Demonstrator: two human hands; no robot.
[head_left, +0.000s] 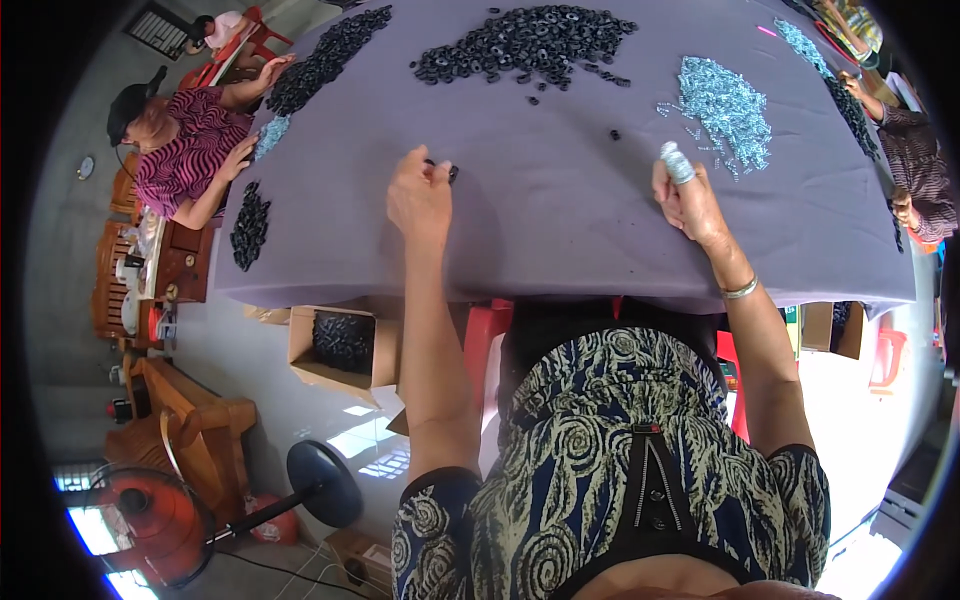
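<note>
Head view is showing the left hand (420, 200) narrowing, thumb and finger pinching a small black part (454, 175) above the cloth. The right hand (690, 203) is curling inward, and a white-ended pale piece (679, 165) is showing at its fingers; whether it is being gripped or worn, I cannot tell. A silver bangle (740, 290) is circling that wrist. Between the hands and the far piles, one loose black piece (615, 134) is lying alone. Just beyond the right hand, a pale blue heap (727, 110) is spreading, while a black ring pile (535, 45) is sitting farther off at the middle. Toward the left, a small black pile (250, 227) is lying near a co-worker (190, 145), who is reaching onto the grey tablecloth (560, 225). Below, its edge is overhanging a red stool (485, 340) and, beside that, an open carton (375, 352) is holding black pieces. A fan (150, 520) is standing at lower left.
</note>
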